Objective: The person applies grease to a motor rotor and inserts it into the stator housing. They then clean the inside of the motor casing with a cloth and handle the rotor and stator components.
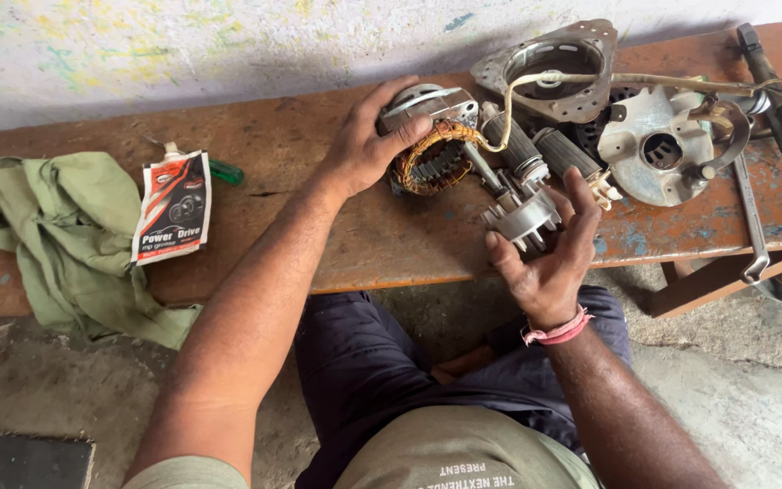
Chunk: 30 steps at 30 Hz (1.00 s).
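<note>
Here, in the head view, a worn brown wooden desk point(337, 235) is seen from above, with a person seated at its near edge; the left hand point(368, 145) is laid over a stator with copper windings point(432, 158) near the middle of the desk, the fingers spread and curled loosely on its metal housing, apparently to steady it rather than to lift it; the right hand point(549, 249) is held half open at the near edge, palm turned up, and the toothed end of a rotor point(522, 204) is cradled against the fingertips, so that the part is propped for inspection while its shaft leans back toward the stator. A red thread band point(556, 333) is worn on the right wrist. Toward the far right corner a round end cover point(558, 68) and a pale metal plate with a central hole point(658, 145) are set down, with a cream wire point(590, 80) draped across them; a long spanner point(753, 217) is laid along the right edge. At the left end a crumpled green cloth point(56, 235) is hung over the near edge, and a flat grease sachet point(172, 206) is left just beside it, close to a green-handled tool point(226, 171).
</note>
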{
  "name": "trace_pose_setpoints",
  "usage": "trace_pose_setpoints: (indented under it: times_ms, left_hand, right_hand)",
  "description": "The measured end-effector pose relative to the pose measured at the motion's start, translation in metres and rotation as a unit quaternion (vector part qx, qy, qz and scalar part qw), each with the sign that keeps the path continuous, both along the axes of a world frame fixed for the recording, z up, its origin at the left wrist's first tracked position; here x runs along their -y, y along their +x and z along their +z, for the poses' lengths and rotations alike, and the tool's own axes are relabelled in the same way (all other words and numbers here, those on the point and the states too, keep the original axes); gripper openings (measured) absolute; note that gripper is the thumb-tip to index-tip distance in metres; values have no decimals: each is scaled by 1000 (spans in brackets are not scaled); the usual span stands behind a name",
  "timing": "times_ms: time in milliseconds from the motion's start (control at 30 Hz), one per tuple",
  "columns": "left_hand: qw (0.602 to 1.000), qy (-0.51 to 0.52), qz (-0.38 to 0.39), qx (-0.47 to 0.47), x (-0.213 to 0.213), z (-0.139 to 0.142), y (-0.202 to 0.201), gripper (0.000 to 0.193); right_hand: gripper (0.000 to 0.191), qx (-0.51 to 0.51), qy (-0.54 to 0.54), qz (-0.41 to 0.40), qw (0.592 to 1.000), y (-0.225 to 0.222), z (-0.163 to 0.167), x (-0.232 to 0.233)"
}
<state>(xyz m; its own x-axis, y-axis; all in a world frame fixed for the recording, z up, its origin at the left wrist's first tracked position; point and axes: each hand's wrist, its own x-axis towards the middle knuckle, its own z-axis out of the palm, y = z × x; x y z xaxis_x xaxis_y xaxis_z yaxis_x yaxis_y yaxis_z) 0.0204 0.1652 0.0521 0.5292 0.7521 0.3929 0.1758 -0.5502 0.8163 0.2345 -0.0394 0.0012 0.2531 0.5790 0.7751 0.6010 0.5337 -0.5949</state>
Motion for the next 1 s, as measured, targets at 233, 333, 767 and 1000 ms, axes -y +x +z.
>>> trace_pose_setpoints:
  times_ms: [233,333,767,1000]
  left_hand:
    - [997,-50,2,55,-18,-6,12,78]
    - [992,-82,14,90,-23,-6,13,73]
    - [988,-104,38,111,-21,-9,8,80]
    - [988,-108,33,104,-17,-14,11,89]
  right_hand:
    - [103,-98,-66,78,990,-3,3,9]
    - [102,-52,-43,72,995,-4,13,7]
    - [94,186,35,-6,982,-6,64,-48]
    - [93,269,43,41,961,-2,80,-71]
